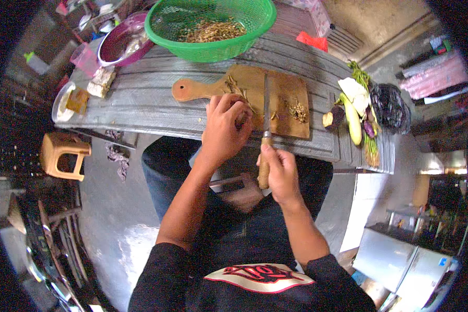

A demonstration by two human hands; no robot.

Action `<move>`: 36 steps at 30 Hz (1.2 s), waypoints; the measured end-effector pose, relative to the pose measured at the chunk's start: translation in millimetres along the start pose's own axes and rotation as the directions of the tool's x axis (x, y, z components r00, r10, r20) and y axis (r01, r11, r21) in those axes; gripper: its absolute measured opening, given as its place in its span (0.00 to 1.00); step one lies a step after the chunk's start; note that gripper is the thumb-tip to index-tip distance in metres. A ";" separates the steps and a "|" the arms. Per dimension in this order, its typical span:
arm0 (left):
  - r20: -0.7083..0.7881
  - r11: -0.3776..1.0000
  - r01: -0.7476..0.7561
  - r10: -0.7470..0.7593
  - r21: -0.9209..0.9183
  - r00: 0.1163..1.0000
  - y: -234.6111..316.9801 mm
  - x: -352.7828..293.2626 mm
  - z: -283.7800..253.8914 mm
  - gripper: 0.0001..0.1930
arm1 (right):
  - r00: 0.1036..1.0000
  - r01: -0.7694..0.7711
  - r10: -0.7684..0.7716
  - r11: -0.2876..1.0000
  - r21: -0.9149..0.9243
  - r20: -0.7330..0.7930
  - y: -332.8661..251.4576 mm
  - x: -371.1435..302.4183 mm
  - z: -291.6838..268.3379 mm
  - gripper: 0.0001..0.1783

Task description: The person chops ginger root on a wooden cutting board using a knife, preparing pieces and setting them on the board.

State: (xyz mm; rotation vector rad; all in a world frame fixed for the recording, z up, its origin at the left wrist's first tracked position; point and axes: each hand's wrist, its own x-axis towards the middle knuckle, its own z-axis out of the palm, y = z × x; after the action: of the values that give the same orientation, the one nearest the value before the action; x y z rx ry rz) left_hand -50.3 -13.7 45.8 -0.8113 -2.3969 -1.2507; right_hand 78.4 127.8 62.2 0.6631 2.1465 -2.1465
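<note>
A wooden cutting board [288, 86] with a rounded handle lies on the grey table in front of me. My left hand [226, 125] is closed over a bundle of thin brownish strips [234, 87], pressing it on the board; the strips' ends stick out past the fingers, and what they are I cannot make out. My right hand [281, 171] grips the wooden handle of a knife [266, 106]. Its long blade points away from me over the board, just right of my left hand. Chopped brown bits [298, 111] lie in a small pile right of the blade.
Beyond the board stands a green colander [210, 51] holding chopped brown pieces. A purple basin [106, 52] and a plate [62, 104] are at the left. Vegetables [352, 122] and a black plastic bag [391, 108] sit at the right. A plastic stool [65, 151] stands on the floor.
</note>
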 end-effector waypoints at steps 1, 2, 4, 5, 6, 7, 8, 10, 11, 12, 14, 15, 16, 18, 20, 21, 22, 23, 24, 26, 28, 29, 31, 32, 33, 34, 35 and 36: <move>0.006 1.000 0.018 -0.018 0.015 1.000 1.4 0.6 -0.9 0.11 | 0.999 -0.027 0.027 0.999 0.021 0.031 7.4 1.1 0.7 0.27; -0.010 0.999 0.027 -0.026 0.022 1.000 2.6 1.3 -0.9 0.11 | 1.000 -0.005 0.005 1.000 0.015 0.030 12.3 1.5 2.9 0.27; 0.015 0.999 0.024 -0.025 0.032 1.000 3.1 1.0 -1.5 0.12 | 0.999 -0.035 0.035 0.999 0.002 0.014 18.2 1.7 1.3 0.27; 0.007 0.999 0.030 -0.031 0.045 1.000 3.4 -0.5 -2.6 0.12 | 0.999 -0.033 0.032 0.999 0.002 0.030 17.5 1.4 -1.3 0.27; 0.002 0.998 0.015 -0.015 0.068 1.000 3.7 -2.2 -3.4 0.12 | 0.998 -0.062 0.062 0.998 0.010 0.000 14.7 0.8 -6.0 0.27; 0.000 0.996 -0.005 0.005 0.086 1.000 3.9 -2.6 -2.8 0.13 | 0.995 -0.090 0.091 0.996 0.020 -0.037 12.5 1.2 -11.8 0.27; -0.001 0.996 -0.007 0.008 0.094 1.000 3.1 -4.3 -2.0 0.13 | 0.997 -0.047 0.049 0.998 0.035 -0.055 12.7 3.2 -18.1 0.27; -0.011 0.997 -0.004 0.005 0.080 1.000 0.6 -7.7 1.7 0.13 | 0.997 -0.049 0.054 0.996 0.073 -0.061 17.4 9.1 -33.5 0.27; -0.008 0.997 -0.017 0.018 0.079 1.000 -0.5 -7.7 5.0 0.13 | 0.997 -0.040 0.046 0.996 0.080 -0.069 18.8 10.9 -39.6 0.27; -0.034 0.997 -0.027 0.029 0.078 0.999 -1.5 -7.6 8.0 0.13 | 0.993 -0.023 0.033 0.996 0.091 -0.113 19.6 12.1 -45.1 0.27; -0.037 0.995 -0.055 0.059 0.083 0.998 3.7 -5.4 9.1 0.13 | 0.985 -0.004 0.026 0.992 0.128 -0.168 18.2 11.4 -50.3 0.27; -0.046 0.991 -0.041 0.047 0.131 0.998 7.6 -5.0 9.5 0.13 | 0.987 -0.004 0.030 0.986 0.165 -0.159 15.4 10.7 -53.0 0.27; -0.043 0.983 -0.033 0.042 0.183 0.998 12.6 -5.8 7.2 0.13 | 0.987 -0.006 0.040 0.977 0.214 -0.154 13.6 7.4 -52.3 0.26; -0.003 0.983 -0.096 0.097 0.158 0.995 21.7 -11.0 22.0 0.15 | 0.988 0.018 0.023 0.965 0.263 -0.154 15.9 4.1 -55.1 0.26; 0.037 0.980 -0.143 0.139 0.141 0.990 36.5 -19.0 33.1 0.18 | 0.990 0.034 0.010 0.950 0.312 -0.141 24.7 3.5 -53.7 0.27; 0.070 0.988 -0.115 0.108 0.103 0.992 47.4 -21.9 38.0 0.22 | 0.998 0.018 0.004 0.943 0.331 -0.065 30.9 4.1 -52.2 0.27; 0.090 0.994 -0.082 0.075 0.067 0.993 55.4 -23.1 42.3 0.26 | 1.000 0.008 -0.015 0.941 0.339 0.018 33.7 5.2 -52.6 0.27; 0.150 0.986 -0.132 0.117 0.097 0.982 54.9 -25.0 47.3 0.32 | 1.000 0.003 -0.012 0.942 0.334 0.027 34.1 4.8 -50.2 0.28; 0.172 0.985 -0.149 0.132 0.090 0.976 54.1 -26.7 51.1 0.32 | 1.000 0.007 -0.009 0.936 0.352 0.006 38.4 3.7 -47.5 0.28; 0.219 0.967 -0.189 0.150 0.169 0.964 56.1 -23.3 53.0 0.31 | 0.997 0.074 -0.069 0.942 0.327 -0.028 40.4 3.7 -41.7 0.27; 0.240 0.963 -0.187 0.139 0.192 0.961 55.4 -21.1 50.9 0.29 | 0.998 0.063 -0.066 0.931 0.360 -0.004 40.8 -0.2 -44.8 0.25; 0.177 0.963 -0.137 0.096 0.233 0.979 49.9 -20.3 49.0 0.27 | 0.993 0.107 -0.114 0.955 0.277 0.009 41.4 -0.1 -43.7 0.25; 0.081 0.968 -0.073 0.055 0.242 0.995 39.4 -11.0 44.3 0.17 | 0.989 0.142 -0.145 0.972 0.186 0.007 39.3 -2.5 -39.5 0.24; 0.099 0.966 -0.088 0.066 0.242 0.993 35.5 -5.6 40.5 0.17 | 0.990 0.142 -0.143 0.969 0.201 -0.008 42.9 -1.8 -38.6 0.24; 0.093 0.975 -0.031 0.011 0.220 0.996 31.8 -0.6 36.7 0.13 | 0.992 0.120 -0.125 0.982 0.148 0.019 48.5 0.5 -38.7 0.23; 0.075 0.979 0.034 -0.050 0.199 0.996 29.9 4.3 33.5 0.10 | 0.992 0.104 -0.109 0.991 0.086 0.057 43.9 2.6 -38.3 0.23; 0.054 0.978 0.057 -0.069 0.202 0.996 28.5 8.9 32.7 0.08 | 0.992 0.090 -0.106 0.977 0.191 0.072 32.4 -1.4 -38.3 0.24; 0.054 0.977 0.054 -0.066 0.206 0.996 28.3 10.1 29.4 0.08 | 0.991 0.092 -0.108 0.976 0.195 0.073 33.4 -1.1 -35.9 0.24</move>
State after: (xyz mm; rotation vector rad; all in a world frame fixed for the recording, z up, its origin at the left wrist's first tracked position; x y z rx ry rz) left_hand -41.4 26.8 52.5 -0.7298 -2.5639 -0.9914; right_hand 99.8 160.6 32.5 0.4737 1.9907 -2.4087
